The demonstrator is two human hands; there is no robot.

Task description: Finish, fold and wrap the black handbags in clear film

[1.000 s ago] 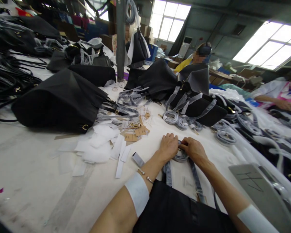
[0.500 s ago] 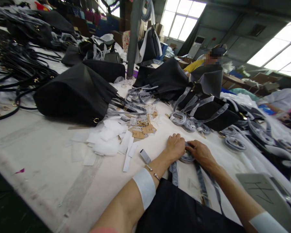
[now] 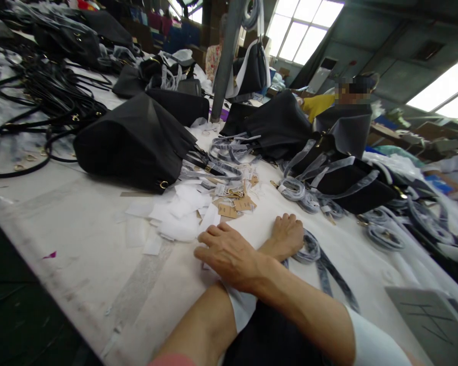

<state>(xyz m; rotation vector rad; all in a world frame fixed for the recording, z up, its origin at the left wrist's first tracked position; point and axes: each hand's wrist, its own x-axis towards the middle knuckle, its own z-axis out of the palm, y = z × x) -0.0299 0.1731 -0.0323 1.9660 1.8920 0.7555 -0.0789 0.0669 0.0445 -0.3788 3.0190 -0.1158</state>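
The right hand (image 3: 229,254) is crossed over the left forearm, fingers spread flat beside white paper slips (image 3: 179,223); the left hand (image 3: 286,235) (closed) is pressed on the wrapped strap (image 3: 313,251).

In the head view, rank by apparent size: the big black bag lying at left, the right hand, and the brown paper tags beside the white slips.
1. Big black bag, largest by far.
2. Right hand, though it is nearer the camera, which inflates it.
3. Brown paper tags, each smallest.
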